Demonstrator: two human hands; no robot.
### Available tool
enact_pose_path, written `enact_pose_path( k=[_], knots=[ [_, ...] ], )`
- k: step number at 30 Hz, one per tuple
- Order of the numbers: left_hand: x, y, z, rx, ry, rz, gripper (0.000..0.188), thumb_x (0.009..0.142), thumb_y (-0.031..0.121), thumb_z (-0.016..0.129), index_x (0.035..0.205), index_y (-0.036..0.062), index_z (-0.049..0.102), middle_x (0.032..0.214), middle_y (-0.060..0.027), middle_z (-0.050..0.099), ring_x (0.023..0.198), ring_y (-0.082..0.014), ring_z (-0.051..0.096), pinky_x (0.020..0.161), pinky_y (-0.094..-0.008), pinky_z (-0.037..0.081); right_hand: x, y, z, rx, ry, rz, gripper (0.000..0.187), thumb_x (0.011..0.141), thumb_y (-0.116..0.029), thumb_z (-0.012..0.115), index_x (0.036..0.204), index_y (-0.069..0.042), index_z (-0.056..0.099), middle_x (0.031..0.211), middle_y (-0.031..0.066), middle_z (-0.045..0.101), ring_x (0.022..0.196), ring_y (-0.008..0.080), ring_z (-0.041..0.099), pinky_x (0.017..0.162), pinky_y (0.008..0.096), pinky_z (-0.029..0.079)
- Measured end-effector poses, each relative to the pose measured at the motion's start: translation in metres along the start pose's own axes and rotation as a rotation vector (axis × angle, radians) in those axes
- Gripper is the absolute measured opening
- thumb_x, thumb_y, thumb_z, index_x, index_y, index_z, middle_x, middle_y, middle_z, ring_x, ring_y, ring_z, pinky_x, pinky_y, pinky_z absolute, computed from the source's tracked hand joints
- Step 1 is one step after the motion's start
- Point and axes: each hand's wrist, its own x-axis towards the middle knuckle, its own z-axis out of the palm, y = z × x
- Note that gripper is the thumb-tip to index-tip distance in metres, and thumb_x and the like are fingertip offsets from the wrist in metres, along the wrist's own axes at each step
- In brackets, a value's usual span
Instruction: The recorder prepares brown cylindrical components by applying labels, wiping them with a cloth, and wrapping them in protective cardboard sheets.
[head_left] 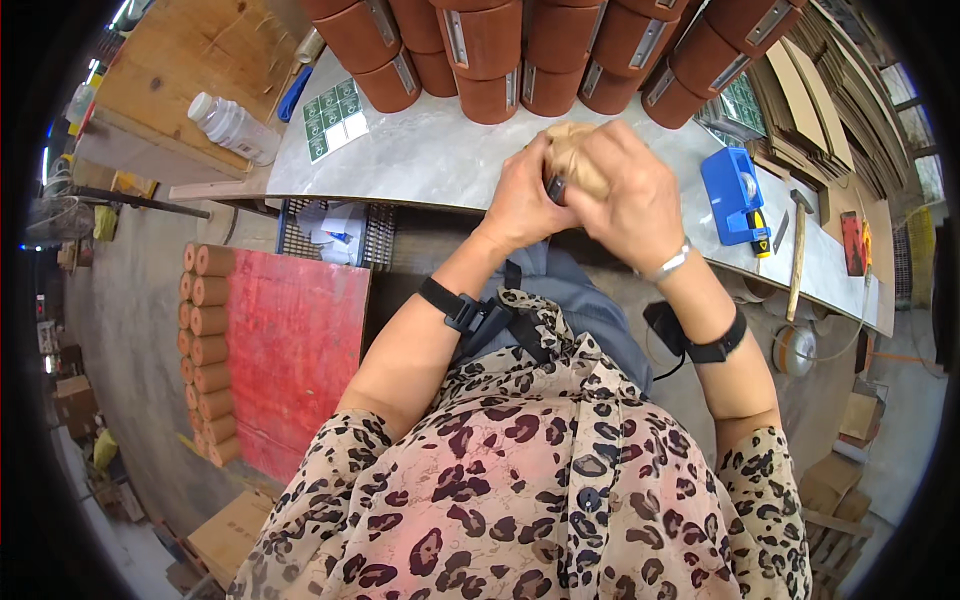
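Both of my hands are together over the near edge of the table, closed around a tan, wrinkled bundle. Whether it is paper or cloth I cannot tell. My left hand grips its left side, with the thumb toward me. My right hand wraps over it from the right, fingers curled and partly hiding it. A small dark piece shows between the left thumb and the bundle. Just beyond my hands stand stacked reddish-brown cylinders, each with a pale metal strip down its side.
Green-and-white label sheets lie at left on the grey marbled table, near a white bottle. At right are a blue tape dispenser, a hammer and flat cardboard. Tan rolls line a red board.
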Motion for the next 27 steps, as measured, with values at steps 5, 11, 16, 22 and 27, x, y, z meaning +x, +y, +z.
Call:
enact_pose_path(
  k=[5, 11, 16, 22, 27],
  knots=[
    [0.000, 0.014, -0.004, 0.003, -0.011, 0.018, 0.090, 0.060, 0.026, 0.092, 0.134, -0.0010, 0.048, 0.106, -0.0166, 0.067, 0.101, -0.0341, 0.066, 0.089, -0.0405, 0.053, -0.042, -0.009, -0.039, 0.140, -0.260, -0.033, 0.043, 0.069, -0.014, 0.071, 0.112, -0.010, 0.067, 0.099, 0.0144, 0.068, 0.082, 0.0358, 0.068, 0.070, 0.0425, 0.055],
    [-0.018, 0.038, -0.009, 0.354, 0.236, 0.202, 0.094, 0.066, 0.018, 0.091, 0.145, 0.0037, 0.043, 0.136, -0.0197, 0.050, 0.124, -0.0346, 0.053, 0.103, -0.0424, 0.046, -0.040, 0.003, -0.043, 0.112, -0.155, 0.218, 0.078, 0.070, -0.017, 0.071, 0.143, -0.005, 0.046, 0.077, 0.0201, 0.067, 0.071, 0.0399, 0.067, 0.066, 0.0450, 0.054],
    [-0.031, 0.040, -0.019, 0.532, 0.197, 0.312, 0.056, 0.072, 0.012, 0.083, 0.123, 0.0005, 0.064, 0.128, -0.0198, 0.057, 0.112, -0.0377, 0.060, 0.092, -0.0423, 0.053, -0.035, 0.006, -0.026, 0.049, -0.309, 0.220, 0.088, 0.069, -0.020, 0.071, 0.149, -0.002, 0.037, 0.080, 0.0233, 0.068, 0.070, 0.0407, 0.067, 0.063, 0.0458, 0.054],
    [-0.034, 0.048, -0.015, 0.643, 0.186, 0.369, 0.055, 0.071, 0.005, 0.080, 0.124, 0.0016, 0.064, 0.130, -0.0180, 0.056, 0.115, -0.0376, 0.057, 0.095, -0.0438, 0.050, -0.044, -0.017, -0.015, 0.057, -0.351, 0.199, 0.096, 0.069, -0.018, 0.070, 0.152, 0.003, 0.027, 0.090, 0.0226, 0.069, 0.070, 0.0380, 0.069, 0.063, 0.0455, 0.056],
    [-0.023, 0.051, -0.028, 0.587, 0.085, 0.416, 0.063, 0.069, 0.005, 0.081, 0.128, 0.0030, 0.062, 0.130, -0.0191, 0.055, 0.117, -0.0388, 0.053, 0.099, -0.0442, 0.046, -0.047, -0.018, -0.012, 0.050, -0.322, 0.184, 0.096, 0.069, -0.017, 0.070, 0.154, -0.003, 0.028, 0.092, 0.0203, 0.069, 0.069, 0.0372, 0.069, 0.063, 0.0440, 0.056]
  ],
)
